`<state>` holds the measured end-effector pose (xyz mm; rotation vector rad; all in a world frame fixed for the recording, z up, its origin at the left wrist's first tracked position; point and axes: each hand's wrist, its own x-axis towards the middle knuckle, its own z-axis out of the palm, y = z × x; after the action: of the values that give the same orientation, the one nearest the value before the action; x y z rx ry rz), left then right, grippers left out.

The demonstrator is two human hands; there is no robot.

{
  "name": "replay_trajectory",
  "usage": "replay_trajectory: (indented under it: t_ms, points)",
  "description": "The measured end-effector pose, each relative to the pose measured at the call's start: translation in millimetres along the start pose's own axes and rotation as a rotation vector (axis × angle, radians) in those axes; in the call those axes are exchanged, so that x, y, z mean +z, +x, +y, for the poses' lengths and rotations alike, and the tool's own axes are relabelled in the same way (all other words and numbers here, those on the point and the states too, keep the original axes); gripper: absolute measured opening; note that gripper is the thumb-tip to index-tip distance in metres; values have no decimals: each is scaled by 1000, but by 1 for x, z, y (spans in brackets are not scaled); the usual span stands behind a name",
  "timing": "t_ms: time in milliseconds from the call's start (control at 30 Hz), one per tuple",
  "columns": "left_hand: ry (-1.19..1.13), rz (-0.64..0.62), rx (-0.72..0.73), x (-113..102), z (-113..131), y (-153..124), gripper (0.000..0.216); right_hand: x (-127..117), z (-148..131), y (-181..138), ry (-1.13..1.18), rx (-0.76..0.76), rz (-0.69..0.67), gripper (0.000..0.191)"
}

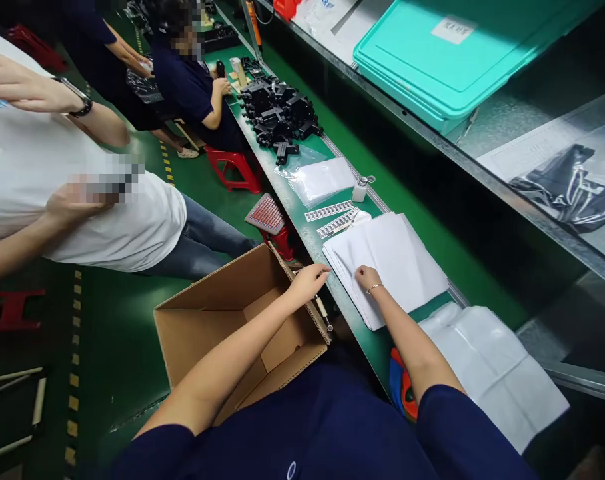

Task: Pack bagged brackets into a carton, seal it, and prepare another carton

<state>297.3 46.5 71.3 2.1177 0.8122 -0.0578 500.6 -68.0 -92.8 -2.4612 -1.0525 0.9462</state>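
A stack of thin white sheets (402,257) lies on the green-topped workbench in front of me. My right hand (368,279), with a bracelet at the wrist, rests on the left part of this stack. Its fingers are curled together against the top sheet, which creases beside them. Just left of the stack, my left hand (308,284) hangs over the bench edge with fingers loosely bent and nothing visible in them. Under my left forearm stands an open cardboard box (212,333); the arm hides part of its inside.
Farther along the bench (302,230) lie label strips (337,219), a small white bottle (361,190), clear bags (325,180) and a pile of black parts (277,110). A shelf with a teal bin (432,60) overhangs the right. A person in white (107,220) stands left; others work beyond.
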Motion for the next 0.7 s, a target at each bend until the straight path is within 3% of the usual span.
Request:
replay_trajectory:
  t_ms: [200, 367, 700]
  points:
    - [26, -137, -124, 58, 6, 74, 18, -11, 24, -9, 242, -1, -9, 23]
    - [34, -186, -202, 99, 9, 105, 23, -18, 31, -11, 401, -3, -15, 20]
    - [-29, -185, -242, 120, 14, 119, 24, -22, 36, -12, 592, -6, -11, 20]
